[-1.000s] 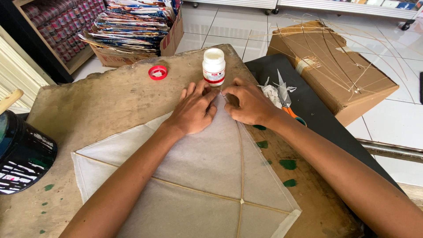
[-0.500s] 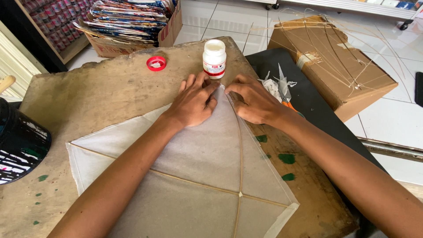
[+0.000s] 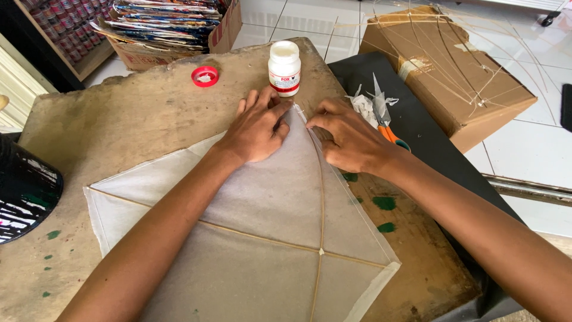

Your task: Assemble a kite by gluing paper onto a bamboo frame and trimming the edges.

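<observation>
We find the left hand [image 3: 257, 128] pressed flat, fingers spread, on the top corner of the white paper kite [image 3: 256, 238], which lies on the worn board [image 3: 131, 113]. The right hand [image 3: 348, 140] pinches the kite's edge there. A white glue bottle [image 3: 284, 67] stands just beyond; scissors [image 3: 384, 119] lie nearby.

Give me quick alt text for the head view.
Both hands, left hand and right hand, press the top corner of a white paper kite with thin bamboo sticks on a worn brown board. A white glue bottle and red round cap stand beyond; orange-handled scissors lie right.
</observation>
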